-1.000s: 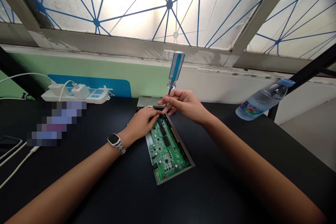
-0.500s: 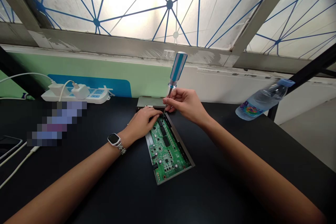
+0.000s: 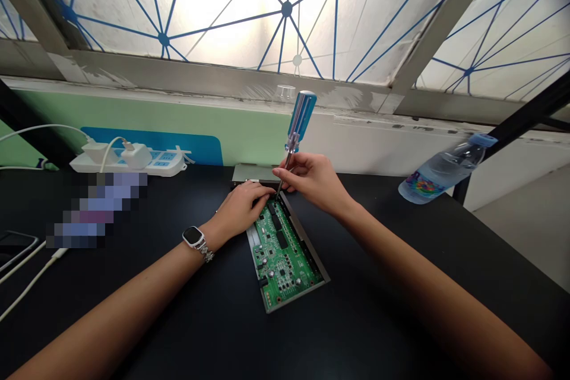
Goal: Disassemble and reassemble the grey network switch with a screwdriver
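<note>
Since the frame half a second back, the screwdriver (image 3: 301, 114) has turned in the grip: its white stripe has swung away and the blue side of the handle now faces the camera. The right hand (image 3: 312, 180) has edged slightly left.

Lowest in the frame, both bare forearms reach up from the bottom corners across the black desk (image 3: 392, 314). A watch (image 3: 195, 236) sits on the left wrist. Just past it, at the centre of the frame, a green circuit board (image 3: 284, 258) lies flat in a shallow grey metal tray (image 3: 314, 249), angled with its near end toward the lower right.

The left hand (image 3: 239, 206) rests on the far left end of the board, its fingers side by side and bent down onto it, pressing and not clasping anything. Right of it, the right hand's fingers are clamped on the screwdriver's metal shaft just under the handle. The tool stands nearly upright, leaning a little right, with its tip down at the far end of the board.

Farther back, a white power strip (image 3: 133, 160) with plugs lies at the left against the green wall, and a white cable (image 3: 27, 282) runs along the left edge. A water bottle (image 3: 445, 169) lies on its side at the right edge of the desk.
</note>
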Demonstrator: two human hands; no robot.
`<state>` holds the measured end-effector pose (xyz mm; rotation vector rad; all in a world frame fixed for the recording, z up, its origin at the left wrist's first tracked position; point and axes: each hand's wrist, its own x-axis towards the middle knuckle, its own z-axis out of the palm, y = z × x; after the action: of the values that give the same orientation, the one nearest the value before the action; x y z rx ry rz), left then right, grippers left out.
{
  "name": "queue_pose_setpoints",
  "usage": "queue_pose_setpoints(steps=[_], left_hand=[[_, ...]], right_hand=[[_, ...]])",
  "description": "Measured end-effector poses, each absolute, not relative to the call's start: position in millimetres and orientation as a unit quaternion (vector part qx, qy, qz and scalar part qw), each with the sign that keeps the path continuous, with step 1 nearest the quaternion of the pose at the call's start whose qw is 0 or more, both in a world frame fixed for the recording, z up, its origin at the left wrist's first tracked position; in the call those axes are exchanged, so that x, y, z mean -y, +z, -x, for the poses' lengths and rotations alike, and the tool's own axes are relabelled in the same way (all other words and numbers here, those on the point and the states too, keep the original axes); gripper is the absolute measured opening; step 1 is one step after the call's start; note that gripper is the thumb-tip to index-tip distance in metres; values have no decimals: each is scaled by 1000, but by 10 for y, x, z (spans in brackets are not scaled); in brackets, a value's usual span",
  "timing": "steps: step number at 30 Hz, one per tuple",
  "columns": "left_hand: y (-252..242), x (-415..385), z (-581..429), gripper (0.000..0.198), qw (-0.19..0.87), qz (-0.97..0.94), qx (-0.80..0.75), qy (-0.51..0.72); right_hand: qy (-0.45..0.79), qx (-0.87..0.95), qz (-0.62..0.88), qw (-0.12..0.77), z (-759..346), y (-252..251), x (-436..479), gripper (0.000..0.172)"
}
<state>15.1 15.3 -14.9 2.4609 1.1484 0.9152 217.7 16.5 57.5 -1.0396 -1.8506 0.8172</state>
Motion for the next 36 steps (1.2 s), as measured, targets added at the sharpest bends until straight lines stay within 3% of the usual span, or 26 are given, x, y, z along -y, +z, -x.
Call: queue_pose_setpoints(steps=[9, 16, 23, 27, 36], left_hand=[[-135, -129, -159, 28, 148, -847, -397, 319], [-68, -18, -98, 22, 152, -820, -395, 386], [111, 335, 100, 18, 130, -832, -386, 378], [161, 425, 100, 14, 126, -851, -372, 350], [170, 461, 18, 7, 152, -864, -347, 331]], right_hand=[[346, 748, 408, 393, -2205, 704, -129, 20], [399, 679, 394, 474, -2203, 796, -47, 19], [560, 510, 361, 544, -2316, 321, 250, 24], [591, 414, 380, 579, -2390, 103, 416, 27], [619, 305, 388, 610, -2387, 106, 543, 33]])
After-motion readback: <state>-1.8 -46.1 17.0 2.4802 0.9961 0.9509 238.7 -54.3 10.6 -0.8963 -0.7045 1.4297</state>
